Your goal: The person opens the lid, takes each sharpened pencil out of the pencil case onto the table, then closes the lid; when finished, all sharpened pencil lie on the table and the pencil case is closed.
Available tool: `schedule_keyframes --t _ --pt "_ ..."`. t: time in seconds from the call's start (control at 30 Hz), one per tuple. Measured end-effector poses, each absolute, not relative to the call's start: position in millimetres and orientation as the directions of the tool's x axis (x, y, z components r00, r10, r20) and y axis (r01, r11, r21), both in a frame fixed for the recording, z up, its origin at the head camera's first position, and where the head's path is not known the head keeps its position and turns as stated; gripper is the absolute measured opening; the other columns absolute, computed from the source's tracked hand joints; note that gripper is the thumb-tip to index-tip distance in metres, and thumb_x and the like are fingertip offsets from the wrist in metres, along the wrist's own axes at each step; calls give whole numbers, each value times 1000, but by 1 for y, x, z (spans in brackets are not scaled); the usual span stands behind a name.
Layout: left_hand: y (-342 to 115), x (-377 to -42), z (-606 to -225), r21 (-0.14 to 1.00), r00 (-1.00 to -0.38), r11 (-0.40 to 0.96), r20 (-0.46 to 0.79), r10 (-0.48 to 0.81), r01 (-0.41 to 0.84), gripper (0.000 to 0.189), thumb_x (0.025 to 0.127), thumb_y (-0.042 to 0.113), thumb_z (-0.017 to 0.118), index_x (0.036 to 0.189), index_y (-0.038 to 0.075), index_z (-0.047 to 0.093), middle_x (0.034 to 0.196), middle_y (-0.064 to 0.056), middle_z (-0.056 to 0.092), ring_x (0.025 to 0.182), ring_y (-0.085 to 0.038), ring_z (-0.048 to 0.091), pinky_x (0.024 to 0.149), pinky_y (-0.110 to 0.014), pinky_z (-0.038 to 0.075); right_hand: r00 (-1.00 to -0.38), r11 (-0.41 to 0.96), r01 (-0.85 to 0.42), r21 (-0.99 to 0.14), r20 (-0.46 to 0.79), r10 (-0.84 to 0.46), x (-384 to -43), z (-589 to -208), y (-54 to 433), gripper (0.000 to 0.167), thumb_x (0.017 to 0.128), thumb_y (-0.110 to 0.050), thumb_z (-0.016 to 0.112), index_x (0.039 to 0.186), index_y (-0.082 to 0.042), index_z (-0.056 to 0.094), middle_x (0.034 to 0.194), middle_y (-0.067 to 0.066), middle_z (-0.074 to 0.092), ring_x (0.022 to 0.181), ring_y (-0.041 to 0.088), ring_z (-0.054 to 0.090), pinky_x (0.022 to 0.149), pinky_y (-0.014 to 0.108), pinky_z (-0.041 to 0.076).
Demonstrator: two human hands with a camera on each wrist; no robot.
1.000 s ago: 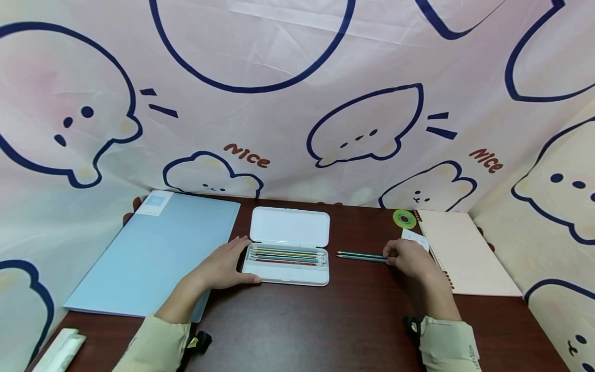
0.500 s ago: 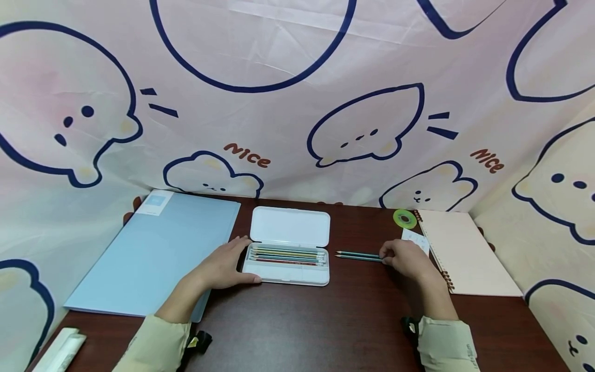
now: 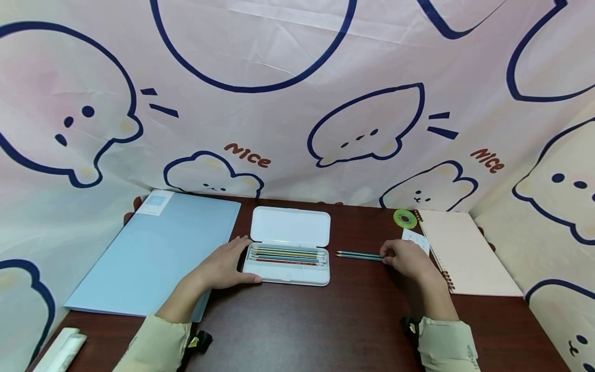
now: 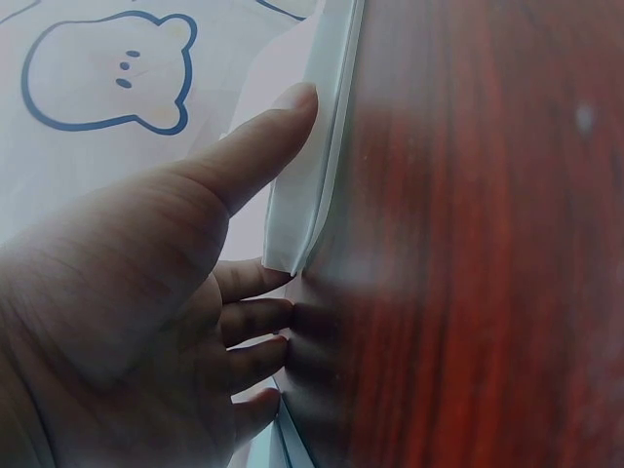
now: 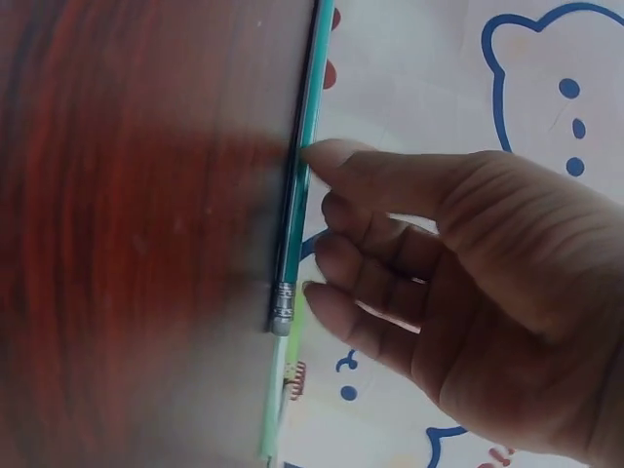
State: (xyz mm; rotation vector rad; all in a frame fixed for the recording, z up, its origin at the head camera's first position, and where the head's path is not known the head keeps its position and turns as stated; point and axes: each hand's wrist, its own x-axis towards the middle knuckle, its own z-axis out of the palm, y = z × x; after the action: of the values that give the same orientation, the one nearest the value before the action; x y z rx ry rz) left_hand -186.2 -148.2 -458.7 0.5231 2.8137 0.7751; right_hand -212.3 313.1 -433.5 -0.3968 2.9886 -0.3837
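Observation:
An opened white pencil case [image 3: 285, 274] lies on the dark wooden table, its lid [image 3: 290, 227] tipped back. Several pencils [image 3: 288, 256] lie side by side in its rear compartment. My left hand [image 3: 225, 266] spans the case's left end, thumb on the front side and fingers toward the back corner. In the left wrist view the thumb presses the case's side wall [image 4: 327, 136]. To the right, two green pencils [image 3: 358, 255] lie together on the table, tips pointing left. My right hand [image 3: 406, 258] pinches them toward their eraser ends; the right wrist view shows the thumb at the pencil shaft [image 5: 310, 107].
A blue folder [image 3: 162, 248] lies on the left, under my left forearm. At the right are a spiral notebook [image 3: 469, 253], a small white card [image 3: 416, 238] and a green ring-shaped roll [image 3: 405, 219]. A white packet [image 3: 60, 351] lies at the near left corner. Patterned cloth [image 3: 288, 124] walls the table.
My right hand has shifted slightly left along the two green pencils, which stay in place. More of the white card shows. My left hand and the case have not moved.

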Motion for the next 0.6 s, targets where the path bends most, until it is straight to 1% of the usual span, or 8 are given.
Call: schedule_keyframes --t 0.1,0.2,0.3,0.43,0.6 --pt "-147 -186 -458 525 -922 801 -74 380 288 99 75 60 83 148 5 46 158 -27 38 149 -48 32 116 -66 33 -956 922 -264 -283 -51 -289 -211 -432 308 5 91 -12 74 94 -16 72 86 -2 69 76 16 56 72 40 50" --pt "-147 -186 -458 525 -921 800 -75 383 290 100 75 60 83 148 5 45 158 -28 38 149 -48 32 116 -65 33 -942 892 -298 -340 -45 -332 -209 -431 296 10 92 -13 74 102 -15 74 94 0 72 82 15 58 76 40 52" --pt "-148 -187 -457 522 -921 801 -70 384 294 100 75 61 82 149 5 45 158 -28 38 149 -49 32 116 -66 33 -925 854 -327 -405 -47 -376 -209 -428 278 15 93 -15 73 107 -15 74 100 -1 73 85 14 58 78 37 51" --pt "-148 -188 -457 524 -922 798 -59 382 297 100 74 60 83 148 4 46 158 -28 39 148 -49 32 115 -66 33 -904 812 -363 -457 -39 -426 -210 -423 249 17 94 -19 73 110 -18 75 100 -6 72 85 12 58 79 34 50" --pt "-148 -187 -457 525 -919 795 -61 391 303 99 74 60 83 147 4 46 157 -28 39 148 -50 33 115 -66 34 -890 788 -383 -481 -37 -455 -211 -418 217 20 95 -21 73 114 -21 75 107 -8 73 90 11 59 84 35 52"
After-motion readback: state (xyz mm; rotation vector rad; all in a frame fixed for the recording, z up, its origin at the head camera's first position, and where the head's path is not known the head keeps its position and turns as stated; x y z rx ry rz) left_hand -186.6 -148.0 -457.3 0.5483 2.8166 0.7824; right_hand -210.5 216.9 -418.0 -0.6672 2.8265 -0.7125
